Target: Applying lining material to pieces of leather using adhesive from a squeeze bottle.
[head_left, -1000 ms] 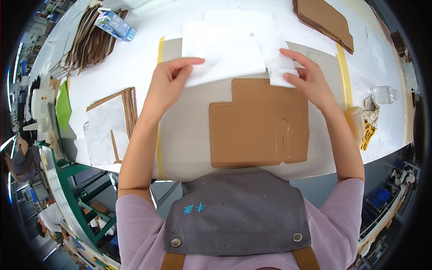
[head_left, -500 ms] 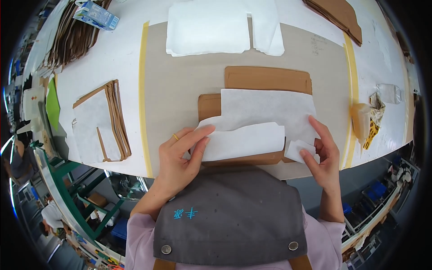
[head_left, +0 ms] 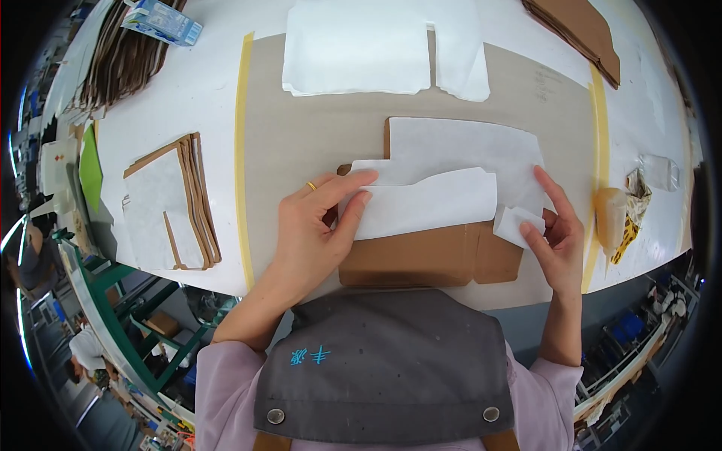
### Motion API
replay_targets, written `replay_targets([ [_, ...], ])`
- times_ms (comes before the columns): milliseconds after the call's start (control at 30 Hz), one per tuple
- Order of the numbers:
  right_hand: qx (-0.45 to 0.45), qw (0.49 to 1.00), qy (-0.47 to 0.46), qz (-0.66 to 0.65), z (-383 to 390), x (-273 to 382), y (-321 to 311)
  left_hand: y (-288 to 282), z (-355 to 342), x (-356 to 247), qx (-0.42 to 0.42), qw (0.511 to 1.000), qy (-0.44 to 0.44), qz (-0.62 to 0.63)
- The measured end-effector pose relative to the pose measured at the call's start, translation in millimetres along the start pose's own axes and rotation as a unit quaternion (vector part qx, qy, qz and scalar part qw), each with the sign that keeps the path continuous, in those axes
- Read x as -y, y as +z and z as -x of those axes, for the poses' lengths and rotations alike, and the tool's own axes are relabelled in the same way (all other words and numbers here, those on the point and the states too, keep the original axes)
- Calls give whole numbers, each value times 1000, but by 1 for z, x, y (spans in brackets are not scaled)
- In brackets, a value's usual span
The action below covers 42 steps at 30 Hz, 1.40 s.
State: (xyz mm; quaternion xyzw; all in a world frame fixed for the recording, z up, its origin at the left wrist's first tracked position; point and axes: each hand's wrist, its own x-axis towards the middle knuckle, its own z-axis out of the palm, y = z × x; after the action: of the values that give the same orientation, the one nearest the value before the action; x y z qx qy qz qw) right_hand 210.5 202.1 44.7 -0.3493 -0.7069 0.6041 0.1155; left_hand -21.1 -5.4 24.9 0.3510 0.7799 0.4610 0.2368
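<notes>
A white sheet with a notched outline lies over a brown panel, its near edge turned back in a long flap. My left hand pinches the sheet's left end between thumb and forefinger, a ring on one finger. At the other end my right hand has its thumb on a small folded-back tab, with the forefinger stretched along the sheet's right edge. The brown panel shows mostly along the near side, below the flap, and as a thin strip at the upper left.
Beyond the work lies a stack of white cut sheets. To the left are brown pieces with white facing, and farther off a brown stack under a blue carton. At right sit a yellowish bag, a clear container and brown panels.
Both hands have carried the white sheet away from me across the brown panel. More brown now shows on the near side and less on the far side.
</notes>
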Motion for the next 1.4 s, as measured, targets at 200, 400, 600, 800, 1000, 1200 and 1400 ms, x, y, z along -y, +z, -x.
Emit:
replay_targets([
  [200,11,1000,16,17,-1,-3,-3,-2,1,-1,21,999,-41,-27],
  [400,28,997,5,71,-6,-2,-5,-1,4,1,21,998,-49,-19],
  [600,33,992,19,116,-3,7,-5,1,1,-1,24,998,-36,-47],
  [800,29,991,11,134,-7,8,-5,1,3,3,25,997,-30,-61],
  [1000,42,989,13,141,-5,9,-6,0,1,1,28,997,-34,-71],
  [1200,61,987,-8,145,-11,3,-2,0,5,2,14,995,-27,-90],
  [1400,26,982,18,185,-9,9,-2,-1,10,10,11,997,-5,-81],
])
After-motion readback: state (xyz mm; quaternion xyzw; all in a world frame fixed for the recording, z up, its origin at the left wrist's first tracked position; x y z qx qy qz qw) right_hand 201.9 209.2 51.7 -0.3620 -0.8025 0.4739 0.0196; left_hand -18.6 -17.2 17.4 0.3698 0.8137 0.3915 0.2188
